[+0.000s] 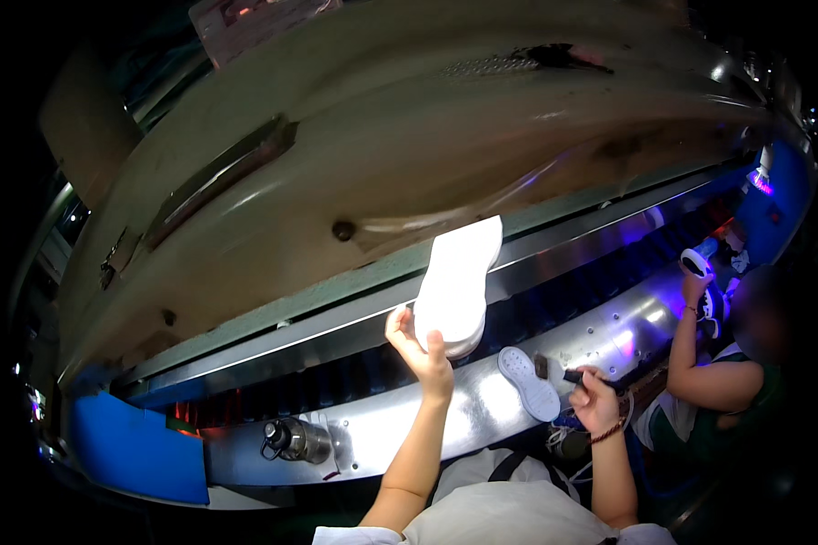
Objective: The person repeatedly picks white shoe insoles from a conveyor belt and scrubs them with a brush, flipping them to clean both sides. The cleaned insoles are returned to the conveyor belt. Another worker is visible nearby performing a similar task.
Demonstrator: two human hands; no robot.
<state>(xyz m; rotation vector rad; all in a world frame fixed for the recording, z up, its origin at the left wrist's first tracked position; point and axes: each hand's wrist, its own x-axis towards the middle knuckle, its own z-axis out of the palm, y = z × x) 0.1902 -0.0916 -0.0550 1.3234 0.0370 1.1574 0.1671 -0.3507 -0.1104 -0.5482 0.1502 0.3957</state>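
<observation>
My left hand [425, 361] grips a white shoe sole [459, 283] by its near end, fingers and thumb around the edge. The sole is raised above the machine's front rail, its flat face bright with glare. My right hand [595, 402] is closed around a short dark tool [573, 375]; its tip points left, and its kind is unclear. Just left of that hand, a second, pale shoe sole [529, 383] with a patterned face lies on the metal ledge [382, 422]. A small brown block [542, 366] sits between the sole and the tool.
Behind the ledge runs a dark conveyor channel [373, 377] under a large dull hood [409, 154]. A steel bottle [298, 440] stands on the ledge at left. Blue panels [141, 445] close the ends. At right, a co-worker's hand [695, 289] holds a shoe part [697, 263].
</observation>
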